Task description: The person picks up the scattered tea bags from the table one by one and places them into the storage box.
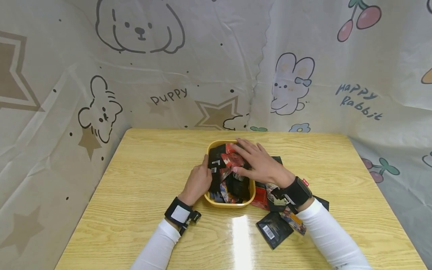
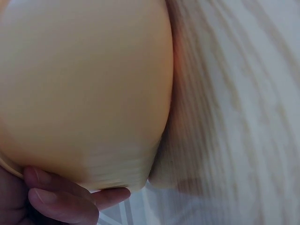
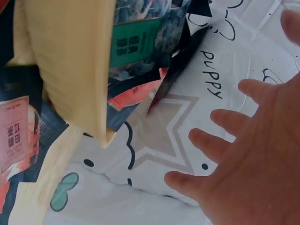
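Note:
A yellow plastic bin (image 1: pixel 229 205) stands on the table, filled with black, red and patterned flat packets (image 1: pixel 233 160). At its left side my left hand (image 1: pixel 197 183) grips the rim; in the left wrist view, curled fingers (image 2: pixel 63 204) show at the edge of the bin's smooth wall (image 2: pixel 89 93). My right hand (image 1: pixel 263 165) is over the bin's right side, its fingers spread. The right wrist view shows that hand (image 3: pixel 253 150) apart from the packets (image 3: pixel 136 42), which stick up above the bin's rim, with nothing held.
More packets lie on the table to the bin's right, partly under my right forearm, among them a black one with a barcode (image 1: pixel 275 229) and a red one (image 1: pixel 260 198). The wooden table (image 1: pixel 135 225) meets a printed cloth backdrop (image 1: pixel 189 67) behind and at both sides.

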A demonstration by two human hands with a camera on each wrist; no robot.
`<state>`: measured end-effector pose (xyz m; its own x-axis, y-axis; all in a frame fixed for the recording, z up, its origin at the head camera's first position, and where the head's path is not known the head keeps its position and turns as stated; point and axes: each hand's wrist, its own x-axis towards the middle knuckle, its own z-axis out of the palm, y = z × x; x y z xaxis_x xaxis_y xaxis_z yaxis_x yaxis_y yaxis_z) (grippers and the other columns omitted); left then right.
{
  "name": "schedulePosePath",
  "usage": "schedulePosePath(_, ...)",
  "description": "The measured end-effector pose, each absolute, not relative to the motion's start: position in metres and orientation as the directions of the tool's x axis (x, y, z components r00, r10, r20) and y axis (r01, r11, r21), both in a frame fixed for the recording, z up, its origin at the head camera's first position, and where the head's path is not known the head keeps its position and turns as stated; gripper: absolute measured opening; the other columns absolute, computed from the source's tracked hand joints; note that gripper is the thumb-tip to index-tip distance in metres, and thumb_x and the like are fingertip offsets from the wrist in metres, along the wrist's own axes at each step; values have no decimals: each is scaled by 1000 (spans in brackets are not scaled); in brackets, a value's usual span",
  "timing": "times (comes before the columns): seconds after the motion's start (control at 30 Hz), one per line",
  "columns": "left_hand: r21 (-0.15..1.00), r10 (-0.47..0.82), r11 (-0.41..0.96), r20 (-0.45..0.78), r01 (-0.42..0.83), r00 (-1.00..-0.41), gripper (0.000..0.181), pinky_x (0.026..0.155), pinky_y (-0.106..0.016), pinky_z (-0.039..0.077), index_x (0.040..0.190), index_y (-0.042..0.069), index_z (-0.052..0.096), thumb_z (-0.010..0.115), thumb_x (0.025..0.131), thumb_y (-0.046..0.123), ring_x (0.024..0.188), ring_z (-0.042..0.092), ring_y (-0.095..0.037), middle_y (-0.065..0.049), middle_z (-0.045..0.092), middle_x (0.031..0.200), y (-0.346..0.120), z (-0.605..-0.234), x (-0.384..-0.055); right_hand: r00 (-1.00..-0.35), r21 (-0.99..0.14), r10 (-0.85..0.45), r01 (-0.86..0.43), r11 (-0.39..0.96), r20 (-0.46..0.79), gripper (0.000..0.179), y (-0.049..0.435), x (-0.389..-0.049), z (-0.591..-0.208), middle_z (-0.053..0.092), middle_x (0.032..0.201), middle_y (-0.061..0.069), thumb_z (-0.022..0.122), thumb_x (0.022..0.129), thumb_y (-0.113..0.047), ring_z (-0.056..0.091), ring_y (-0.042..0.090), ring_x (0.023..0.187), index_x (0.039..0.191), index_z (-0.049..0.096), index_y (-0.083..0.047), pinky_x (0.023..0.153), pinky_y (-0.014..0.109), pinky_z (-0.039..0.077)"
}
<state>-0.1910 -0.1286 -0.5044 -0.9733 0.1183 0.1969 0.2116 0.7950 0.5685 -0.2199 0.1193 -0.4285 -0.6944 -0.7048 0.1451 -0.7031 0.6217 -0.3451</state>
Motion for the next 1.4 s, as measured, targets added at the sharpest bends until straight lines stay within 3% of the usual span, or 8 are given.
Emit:
schedulePosePath(0.17, 571, 121, 792, 198, 215, -973, 54, 56, -38, 48, 146, -10, 34, 46, 95, 6, 64, 58, -20, -26, 66, 90, -128, -504, -191, -730, -360, -649, -677, 642, 216, 68, 132, -226, -425, 9, 162, 8, 43, 100, -50, 13, 32, 146, 157, 17, -24, 113, 58, 7)
schedulePosePath(0.33, 559, 121, 798, 214, 223, -969, 54, 58, -41, 50, 145, -10, 35, 47, 95, 5, 67, 61, -23, -26, 66, 89, -128, -504, -190, -778, -395, -574, -625, 673, 254, 71, 154, -239, -426, 12, 161, 13, 57, 98, -30, 19, 37, 144, 157, 18, -20, 109, 58, 24)
schedulePosePath(0.57, 560, 124, 797, 217, 228, -968, 54, 63, -44, 51, 145, -10, 34, 47, 95, 6, 73, 64, -26, -28, 66, 94, -128, -504, -191, -784, -370, -614, -599, 710, 92, 103, 198, -257, -452, 8, 160, 18, 84, 75, -27, 16, 45, 142, 156, 22, -14, 106, 62, 26)
schedulePosePath(0.73, 568, 122, 794, 197, 215, -973, 54, 59, -40, 49, 146, -9, 33, 46, 96, 6, 67, 59, -22, -27, 66, 92, -129, -504, -190, -743, -396, -667, -596, 699, -58, 101, 209, -257, -484, 15, 159, 18, 88, 70, -31, 19, 46, 141, 152, 34, -11, 104, 63, 29)
schedulePosePath(0.87, 568, 123, 796, 184, 208, -975, 55, 55, -36, 46, 147, -9, 33, 46, 96, 7, 62, 55, -19, -24, 65, 88, -128, -504, -191, -699, -370, -707, -632, 681, -107, 97, 206, -252, -501, 20, 159, 16, 86, 72, -33, 19, 44, 142, 152, 35, -12, 107, 63, 22)
schedulePosePath(0.97, 569, 122, 796, 184, 207, -975, 54, 54, -35, 45, 147, -9, 32, 46, 96, 6, 61, 54, -19, -23, 65, 86, -128, -503, -191, -667, -345, -738, -673, 654, -99, 89, 205, -250, -504, 24, 157, 16, 81, 78, -32, 21, 43, 142, 151, 35, -9, 108, 62, 21)
schedulePosePath(1.17, 574, 115, 794, 181, 199, -977, 54, 52, -33, 44, 147, -8, 32, 46, 97, 7, 60, 54, -18, -23, 65, 87, -127, -502, -192, -638, -260, -769, -751, 607, 48, 58, 203, -250, -507, 43, 144, 23, 70, 87, -12, 41, 44, 129, 141, 51, -6, 102, 57, 35)
schedulePosePath(1.4, 566, 118, 798, 191, 207, -975, 54, 54, -35, 46, 147, -9, 33, 45, 96, 7, 62, 56, -19, -25, 66, 91, -127, -504, -192, -656, -198, -732, -754, 626, 182, 32, 203, -250, -507, 65, 120, 9, 64, 91, -5, 59, 29, 112, 122, 68, -11, 100, 53, 39)
